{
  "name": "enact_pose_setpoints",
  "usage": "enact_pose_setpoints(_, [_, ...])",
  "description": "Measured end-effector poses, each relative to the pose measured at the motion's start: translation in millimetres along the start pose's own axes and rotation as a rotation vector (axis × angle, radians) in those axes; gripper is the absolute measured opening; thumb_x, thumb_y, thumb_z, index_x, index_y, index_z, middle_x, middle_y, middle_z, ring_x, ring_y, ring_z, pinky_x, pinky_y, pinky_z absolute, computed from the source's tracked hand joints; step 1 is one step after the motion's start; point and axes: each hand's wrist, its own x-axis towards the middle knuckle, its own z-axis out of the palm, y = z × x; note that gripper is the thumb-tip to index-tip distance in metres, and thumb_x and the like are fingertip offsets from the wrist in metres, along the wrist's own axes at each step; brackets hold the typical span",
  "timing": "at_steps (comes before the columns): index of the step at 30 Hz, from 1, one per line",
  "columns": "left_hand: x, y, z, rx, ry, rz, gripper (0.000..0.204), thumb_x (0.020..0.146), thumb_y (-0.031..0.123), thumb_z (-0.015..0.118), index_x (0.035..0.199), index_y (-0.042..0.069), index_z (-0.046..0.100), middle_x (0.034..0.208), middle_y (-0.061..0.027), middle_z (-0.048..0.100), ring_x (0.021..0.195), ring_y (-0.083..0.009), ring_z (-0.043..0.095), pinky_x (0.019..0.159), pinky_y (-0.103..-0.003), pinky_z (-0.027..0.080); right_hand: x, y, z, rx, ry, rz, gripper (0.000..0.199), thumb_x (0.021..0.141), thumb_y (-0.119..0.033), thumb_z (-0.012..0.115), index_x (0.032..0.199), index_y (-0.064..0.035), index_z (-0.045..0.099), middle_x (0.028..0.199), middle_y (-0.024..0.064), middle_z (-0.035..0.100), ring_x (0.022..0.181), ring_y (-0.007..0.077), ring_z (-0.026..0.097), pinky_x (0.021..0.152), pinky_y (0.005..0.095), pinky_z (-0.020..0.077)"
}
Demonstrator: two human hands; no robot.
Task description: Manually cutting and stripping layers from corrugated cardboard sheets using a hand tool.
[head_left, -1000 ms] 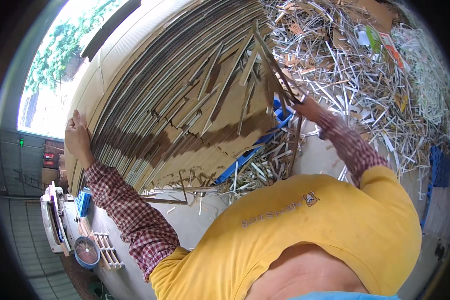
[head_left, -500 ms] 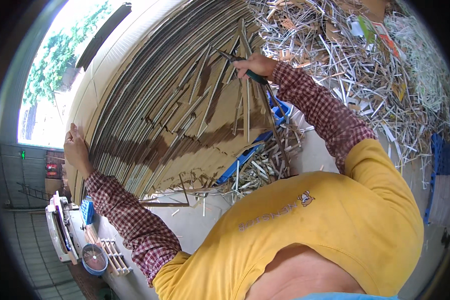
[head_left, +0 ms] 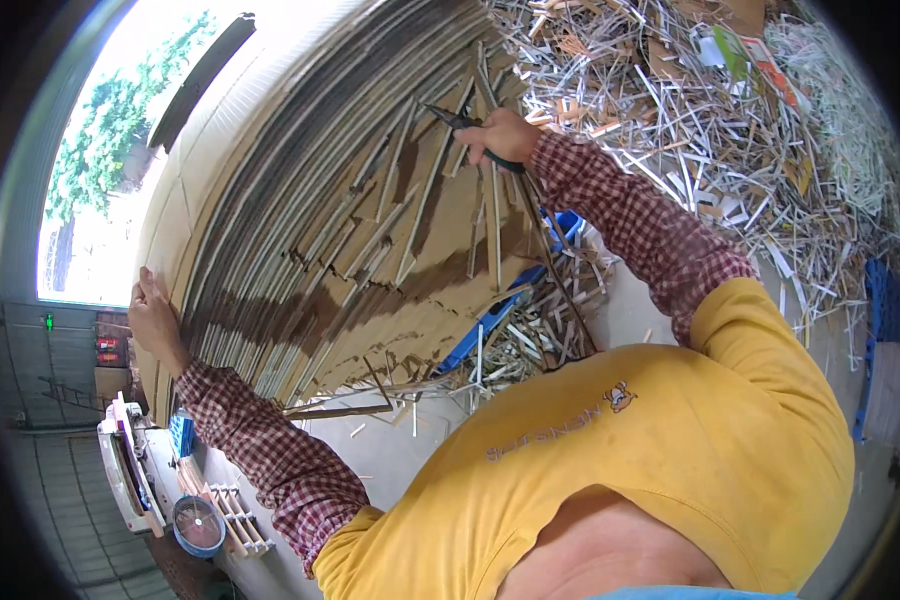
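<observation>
My right hand [head_left: 500, 138] is closed around a pair of pliers [head_left: 448, 116] with dark jaws and dark green handles. The jaws point up and left over a tall stack of cardboard sheets [head_left: 300, 240], close to its loosened strips [head_left: 425, 190]. Long pale and brown strips stick out at angles from the stack's layered side. At the far left my left hand [head_left: 158, 318] grips the outer edge of the stack, some of its fingers hidden. Dark brown, wet-looking patches run along the lower layers.
A large heap of shredded strips [head_left: 660, 110] lies at the back right. Blue pallet parts [head_left: 490, 325] and loose scraps [head_left: 530, 345] lie below the stack. At lower left stand a round blue-rimmed fan-like object [head_left: 198, 525], a wooden rack [head_left: 238, 520] and a white machine [head_left: 125, 465].
The pliers and my right hand have shifted slightly left. My left hand stays on the stack's edge, and the whole view has tilted a little.
</observation>
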Motion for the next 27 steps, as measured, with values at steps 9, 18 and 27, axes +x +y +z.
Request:
enact_pose_setpoints(9, [3,-1,-2,-0.043,-0.048,-0.06,0.048,0.085,0.047,0.04,0.1,0.008,0.061,0.085,-0.0157,0.062,0.08,-0.0325,0.058,0.067,-0.04,0.042,-128,118,-9,-0.287,0.052,0.184,0.038,0.074,-0.039,0.06,0.08,-0.0016,0.064,0.063,0.0094,0.058,0.059,0.0166,0.054,0.056,0.0309,0.0424])
enact_pose_setpoints(18, [0,-1,-1,-0.074,0.02,0.039,0.048,0.084,0.047,0.04,0.099,0.006,0.062,0.088,-0.0168,0.062,0.083,-0.0335,0.058,0.068,-0.04,0.043,-116,12,-34,-0.072,-0.134,-0.307,0.041,0.081,-0.044,0.05,0.076,-0.0075,0.068,0.074,0.0041,0.063,0.069,0.0108,0.053,0.068,0.0259,0.0402])
enact_pose_setpoints(27, [-2,1,0,-0.003,0.007,0.027,0.05,0.085,0.048,0.04,0.093,0.003,0.062,0.082,-0.018,0.062,0.076,-0.034,0.057,0.065,-0.041,0.041,3,15,-21,-0.095,0.013,-0.103,0.049,0.082,-0.046,0.049,0.078,-0.0015,0.067,0.068,0.011,0.06,0.056,0.0212,0.055,0.06,0.0354,0.0485])
